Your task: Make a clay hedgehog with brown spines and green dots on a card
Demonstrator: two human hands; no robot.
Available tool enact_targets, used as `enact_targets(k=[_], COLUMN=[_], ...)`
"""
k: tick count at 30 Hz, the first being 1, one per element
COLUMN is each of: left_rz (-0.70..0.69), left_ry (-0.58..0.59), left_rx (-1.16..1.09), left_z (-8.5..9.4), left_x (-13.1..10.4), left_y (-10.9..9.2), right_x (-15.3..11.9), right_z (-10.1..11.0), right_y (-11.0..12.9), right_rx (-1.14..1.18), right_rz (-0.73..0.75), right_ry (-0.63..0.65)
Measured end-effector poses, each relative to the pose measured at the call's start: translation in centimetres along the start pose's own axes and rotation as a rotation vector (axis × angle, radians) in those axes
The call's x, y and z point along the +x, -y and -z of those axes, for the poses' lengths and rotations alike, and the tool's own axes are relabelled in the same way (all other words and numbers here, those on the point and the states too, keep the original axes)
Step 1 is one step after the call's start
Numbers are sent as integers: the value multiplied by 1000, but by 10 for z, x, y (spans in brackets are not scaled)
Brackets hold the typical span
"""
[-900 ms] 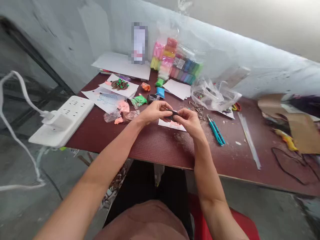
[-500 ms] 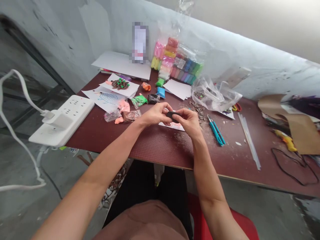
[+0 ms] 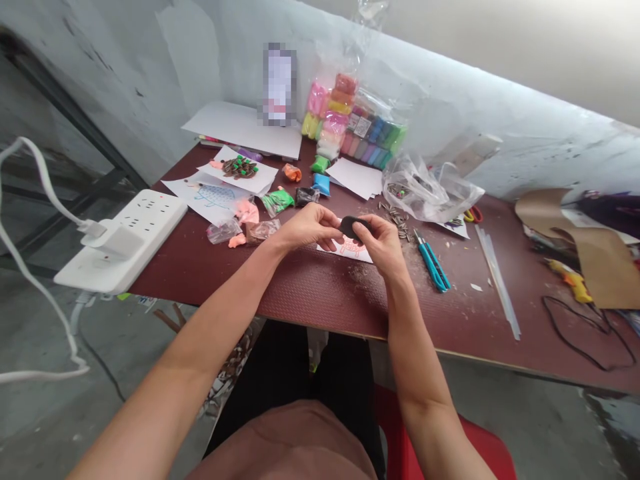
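A flattened, rounded piece of black clay [image 3: 355, 228] is held just above the table in front of me. My right hand [image 3: 384, 245] grips its right side, with the thumb on top and the fingers beneath. On the left, my left hand [image 3: 313, 227] has curled fingers with their tips at the clay's left edge. Below both hands lies a white paper with a red-orange drawing [image 3: 350, 248], partly covered by them. Left of it are pink clay [image 3: 247, 212], a green clay packet [image 3: 277, 201] and a black packet [image 3: 306, 196].
Sunflower seeds [image 3: 395, 220] and teal-handled snips [image 3: 433, 261] lie to the right, near clear sticks [image 3: 497, 283]. A plastic bag [image 3: 430, 190] and colored clay packs [image 3: 373, 137] are behind. A white power strip [image 3: 125, 243] sits at the left edge.
The black clay has turned so its broad flat face shows more. My left fingers have shifted toward its left edge, while my right hand keeps its grip.
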State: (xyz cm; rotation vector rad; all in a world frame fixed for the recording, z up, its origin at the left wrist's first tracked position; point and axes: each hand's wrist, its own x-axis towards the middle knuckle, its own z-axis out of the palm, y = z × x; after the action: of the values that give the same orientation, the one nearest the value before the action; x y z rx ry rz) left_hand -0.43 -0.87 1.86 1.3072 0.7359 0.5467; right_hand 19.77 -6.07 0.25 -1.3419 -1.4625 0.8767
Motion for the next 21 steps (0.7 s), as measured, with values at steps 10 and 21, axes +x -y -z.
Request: enact_targets(k=[10, 21], left_rz=[-17, -27], left_ry=[19, 15], left_rx=[10, 36], left_z=[4, 7], left_x=[0, 1], left_y=[1, 5], right_x=[-2, -3], right_z=[1, 1], right_y=[3, 8], right_rx=[38, 40], right_rz=[-5, -16], right_ry=[81, 78])
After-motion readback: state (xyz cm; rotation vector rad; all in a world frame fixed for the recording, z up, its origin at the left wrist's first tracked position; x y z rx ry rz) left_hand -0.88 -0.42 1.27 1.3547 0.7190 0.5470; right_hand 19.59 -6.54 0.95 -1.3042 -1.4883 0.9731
